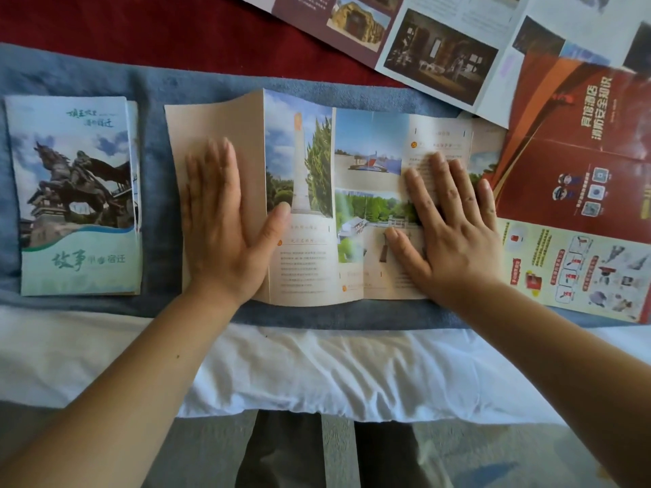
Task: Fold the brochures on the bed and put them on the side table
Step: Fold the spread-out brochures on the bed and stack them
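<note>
Head view: brochure (310,248) lengthwise left-right

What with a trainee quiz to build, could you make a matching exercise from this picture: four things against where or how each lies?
Things: 1 horse-statue brochure; 2 beige brochure; 3 red brochure; 4 left hand.
States: a flat on the beige brochure's left panel; b folded, far left on the blue towel; c half-open, in the middle; d unfolded, far right.
Pairs: 1-b, 2-c, 3-d, 4-a.
</note>
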`<act>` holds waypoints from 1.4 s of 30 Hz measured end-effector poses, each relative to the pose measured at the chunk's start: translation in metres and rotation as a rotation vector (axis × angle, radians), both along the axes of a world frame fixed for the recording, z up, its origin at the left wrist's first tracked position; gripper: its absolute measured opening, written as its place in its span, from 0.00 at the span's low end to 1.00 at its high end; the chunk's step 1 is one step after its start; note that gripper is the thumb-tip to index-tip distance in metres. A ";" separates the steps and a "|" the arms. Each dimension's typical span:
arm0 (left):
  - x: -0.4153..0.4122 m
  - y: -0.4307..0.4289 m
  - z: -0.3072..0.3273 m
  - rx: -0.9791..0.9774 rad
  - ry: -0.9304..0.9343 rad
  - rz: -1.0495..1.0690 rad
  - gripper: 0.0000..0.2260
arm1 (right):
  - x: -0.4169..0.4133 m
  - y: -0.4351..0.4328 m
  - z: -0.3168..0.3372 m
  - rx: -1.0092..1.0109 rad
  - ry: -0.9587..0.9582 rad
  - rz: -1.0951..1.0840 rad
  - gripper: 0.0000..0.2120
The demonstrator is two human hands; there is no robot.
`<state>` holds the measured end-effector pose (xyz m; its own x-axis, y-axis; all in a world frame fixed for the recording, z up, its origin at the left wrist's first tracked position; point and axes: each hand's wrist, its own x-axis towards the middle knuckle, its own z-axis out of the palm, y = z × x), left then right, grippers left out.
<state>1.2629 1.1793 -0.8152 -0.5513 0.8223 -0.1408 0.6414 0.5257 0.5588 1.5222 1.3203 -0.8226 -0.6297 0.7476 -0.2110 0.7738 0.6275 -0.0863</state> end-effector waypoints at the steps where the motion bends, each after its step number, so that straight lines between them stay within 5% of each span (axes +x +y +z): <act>1: 0.005 0.003 0.004 0.017 -0.049 0.007 0.41 | 0.000 0.000 0.000 -0.004 0.000 0.001 0.36; 9: 0.057 0.036 0.037 0.042 -0.282 -0.036 0.47 | 0.002 0.001 0.001 0.005 0.009 0.004 0.36; 19: 0.134 0.075 0.048 -0.036 -0.282 -0.064 0.47 | 0.022 0.009 0.008 -0.035 0.132 0.061 0.35; 30: 0.186 0.113 0.022 -0.227 -0.047 -0.173 0.42 | 0.115 0.031 0.002 0.069 0.171 -0.079 0.33; 42: 0.223 0.122 0.001 -0.304 0.285 -0.158 0.40 | 0.122 0.035 -0.006 0.106 0.298 -0.062 0.32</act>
<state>1.4862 1.3010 -0.8144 -0.4739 0.8445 -0.2494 0.8333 0.5216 0.1831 1.6442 1.3552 -0.8290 -0.6045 0.7946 0.0564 0.7616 0.5972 -0.2515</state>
